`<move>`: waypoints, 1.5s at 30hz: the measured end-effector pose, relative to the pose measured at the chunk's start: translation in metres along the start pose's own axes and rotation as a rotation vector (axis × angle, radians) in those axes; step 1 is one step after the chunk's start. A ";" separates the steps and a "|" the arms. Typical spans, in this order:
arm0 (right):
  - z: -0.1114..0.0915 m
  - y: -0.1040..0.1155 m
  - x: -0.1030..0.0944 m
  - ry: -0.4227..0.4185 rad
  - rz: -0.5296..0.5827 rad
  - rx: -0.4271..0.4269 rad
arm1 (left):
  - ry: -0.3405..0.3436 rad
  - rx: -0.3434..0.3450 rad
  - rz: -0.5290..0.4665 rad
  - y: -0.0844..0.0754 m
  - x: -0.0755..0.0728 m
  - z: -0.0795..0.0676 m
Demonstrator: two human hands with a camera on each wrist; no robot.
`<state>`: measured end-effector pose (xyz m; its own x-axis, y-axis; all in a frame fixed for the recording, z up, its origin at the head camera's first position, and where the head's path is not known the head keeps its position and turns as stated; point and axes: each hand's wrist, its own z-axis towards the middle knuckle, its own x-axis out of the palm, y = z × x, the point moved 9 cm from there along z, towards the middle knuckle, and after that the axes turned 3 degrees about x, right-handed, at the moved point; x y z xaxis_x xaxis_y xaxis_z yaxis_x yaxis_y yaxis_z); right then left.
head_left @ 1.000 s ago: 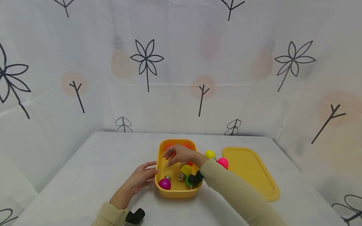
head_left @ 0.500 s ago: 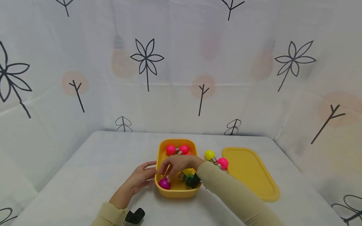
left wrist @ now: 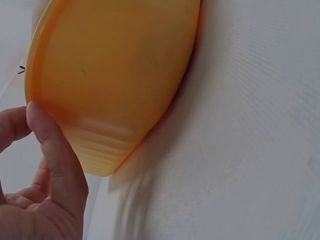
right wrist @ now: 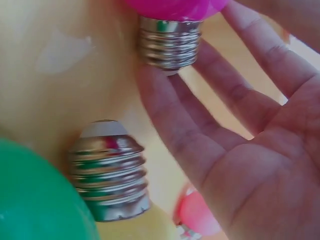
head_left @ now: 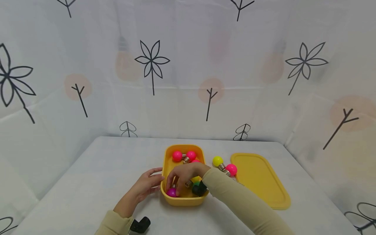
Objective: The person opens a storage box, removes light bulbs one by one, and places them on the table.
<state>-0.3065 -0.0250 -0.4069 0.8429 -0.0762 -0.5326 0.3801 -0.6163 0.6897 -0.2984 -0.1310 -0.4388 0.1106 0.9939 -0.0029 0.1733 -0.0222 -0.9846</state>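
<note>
Patterned white backdrop (head_left: 182, 107) is hanging behind the white counter (head_left: 117, 163); your right hand (head_left: 185, 173) is holding the magenta bulb (head_left: 171, 193) inside the yellow box (head_left: 185, 202).
Bulb is lying in the near-left corner, cap pointing away from you; right hand is nearer, thumb and fingers curving round it, firmness can't be told. Your left hand (head_left: 145, 184) is resting outside the left wall, fingers spread, touching it. Counting: one box, one lid (head_left: 261, 182); inside, one magenta, one yellow bulb (head_left: 195, 179), one green bulb (head_left: 196, 184), at least three pink bulbs (head_left: 177, 156), hand blocking some; outside, one loose yellow bulb (head_left: 217, 161), one loose pink bulb (head_left: 231, 169).
</note>
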 end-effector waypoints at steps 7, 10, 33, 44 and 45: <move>-0.005 0.003 -0.003 -0.025 -0.048 -0.007 | -0.015 -0.009 -0.003 0.001 0.000 0.000; -0.009 0.005 -0.006 -0.038 -0.050 -0.020 | -0.020 -0.011 -0.003 0.000 0.000 -0.001; -0.063 -0.004 -0.033 -0.277 0.055 -0.104 | -0.021 -0.015 0.005 0.002 -0.001 -0.001; -0.096 -0.024 -0.047 -0.476 0.039 -0.080 | -0.030 -0.029 0.010 0.003 0.000 -0.001; -0.100 -0.025 -0.048 -0.491 0.043 -0.078 | -0.032 -0.029 0.010 0.002 0.000 -0.001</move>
<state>-0.3182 0.0724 -0.3501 0.5865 -0.4719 -0.6583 0.3927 -0.5452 0.7407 -0.2973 -0.1310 -0.4408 0.0811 0.9965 -0.0185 0.2006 -0.0345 -0.9791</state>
